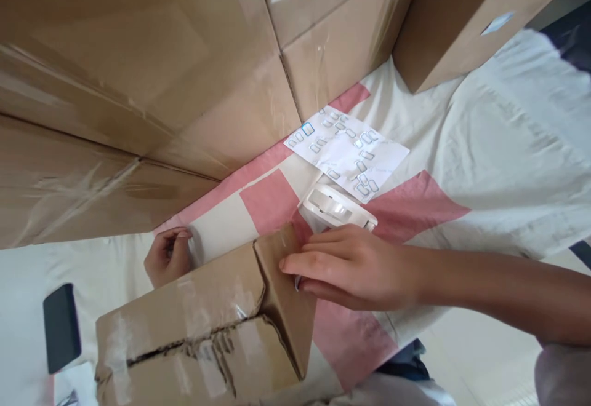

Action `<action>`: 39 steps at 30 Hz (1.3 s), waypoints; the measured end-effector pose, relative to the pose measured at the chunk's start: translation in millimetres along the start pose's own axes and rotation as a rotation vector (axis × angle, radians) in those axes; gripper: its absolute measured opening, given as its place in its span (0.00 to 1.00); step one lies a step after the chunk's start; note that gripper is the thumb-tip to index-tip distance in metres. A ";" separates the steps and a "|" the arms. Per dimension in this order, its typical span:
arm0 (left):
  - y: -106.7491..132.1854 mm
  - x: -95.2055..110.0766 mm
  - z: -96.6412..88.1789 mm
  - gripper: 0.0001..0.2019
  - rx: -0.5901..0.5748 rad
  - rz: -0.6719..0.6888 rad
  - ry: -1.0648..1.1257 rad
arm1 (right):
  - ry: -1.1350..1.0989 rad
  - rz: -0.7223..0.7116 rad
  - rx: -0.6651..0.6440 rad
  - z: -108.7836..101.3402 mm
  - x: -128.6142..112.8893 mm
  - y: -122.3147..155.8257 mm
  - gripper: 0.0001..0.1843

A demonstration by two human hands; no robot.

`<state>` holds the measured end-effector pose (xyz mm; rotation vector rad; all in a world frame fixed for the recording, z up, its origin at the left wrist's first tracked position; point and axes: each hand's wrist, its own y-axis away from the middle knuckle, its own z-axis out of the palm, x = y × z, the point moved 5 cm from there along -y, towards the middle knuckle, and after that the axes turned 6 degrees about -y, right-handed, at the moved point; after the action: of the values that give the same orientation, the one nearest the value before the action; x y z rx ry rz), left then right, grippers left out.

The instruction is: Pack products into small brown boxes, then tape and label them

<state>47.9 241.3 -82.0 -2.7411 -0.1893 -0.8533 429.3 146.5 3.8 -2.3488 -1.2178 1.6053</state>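
My right hand (346, 267) rests against the right end of a small taped cardboard box (184, 326), its fingers stretched out over the upper edge. A small pale rim shows between the index finger and thumb; what it is I cannot make out. Behind the box's far left side is my left hand (168, 258), thumb and fingers curled together; anything they hold is hidden. Just beyond my right hand lies a white rounded plastic object (337, 206). A white sheet (346, 151) with several small blue-outlined rectangles lies past it.
Large taped cardboard boxes (152, 86) form a wall at the back. Another carton (443, 31) stands at the right rear. A dark phone-like slab (62, 328) lies at the left, near a white paper (76, 384). Pink-and-white cloth (401, 206) covers the surface.
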 end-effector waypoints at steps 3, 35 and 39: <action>3.0 1.2 1.8 0.13 -0.017 0.012 -0.061 | 0.007 -0.012 0.008 -0.2 -0.2 -1.3 0.14; 6.6 -4.4 12.5 0.16 0.033 0.029 -0.084 | -0.102 -0.008 -0.053 18.0 1.8 6.3 0.14; 6.6 -4.5 12.3 0.15 0.022 0.020 -0.070 | -0.078 0.001 -0.083 21.0 3.3 7.4 0.15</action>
<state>52.1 238.4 -95.7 -2.7499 -0.1841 -0.7458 417.1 135.7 -11.7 -2.3559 -1.3230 1.6936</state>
